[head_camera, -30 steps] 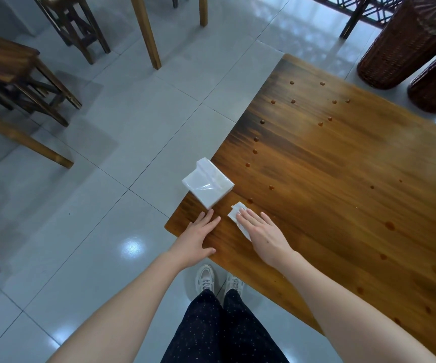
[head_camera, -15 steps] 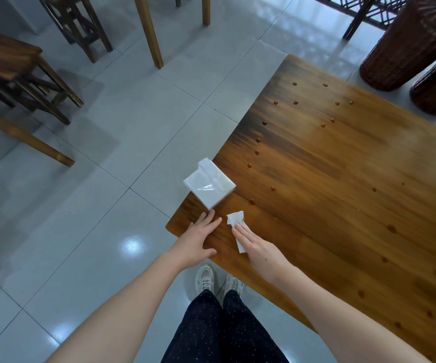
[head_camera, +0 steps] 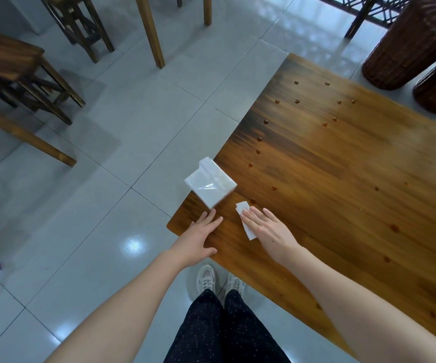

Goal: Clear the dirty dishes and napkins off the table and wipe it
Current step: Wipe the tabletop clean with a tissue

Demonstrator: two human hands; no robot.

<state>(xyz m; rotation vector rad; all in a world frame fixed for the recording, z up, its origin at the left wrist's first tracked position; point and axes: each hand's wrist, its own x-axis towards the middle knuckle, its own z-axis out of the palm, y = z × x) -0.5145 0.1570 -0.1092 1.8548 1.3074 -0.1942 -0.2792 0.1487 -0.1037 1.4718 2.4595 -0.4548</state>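
Head view: wiping with napkin (head_camera: 242, 206) pinned flat beneath straight, barely spread right fingers (head_camera: 254, 215); left fingers (head_camera: 208, 219) straight, bracing on surface (head_camera: 342, 179) just beside pack (head_camera: 210, 186). Press evenly, sweep toward drops (head_camera: 273, 188) ahead of right fingertips, steer clear of pack.

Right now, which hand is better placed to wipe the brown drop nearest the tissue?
Right. The right hand presses the tissue flat, and the drop sits just past its fingertips. The left hand rests bare on the table corner.
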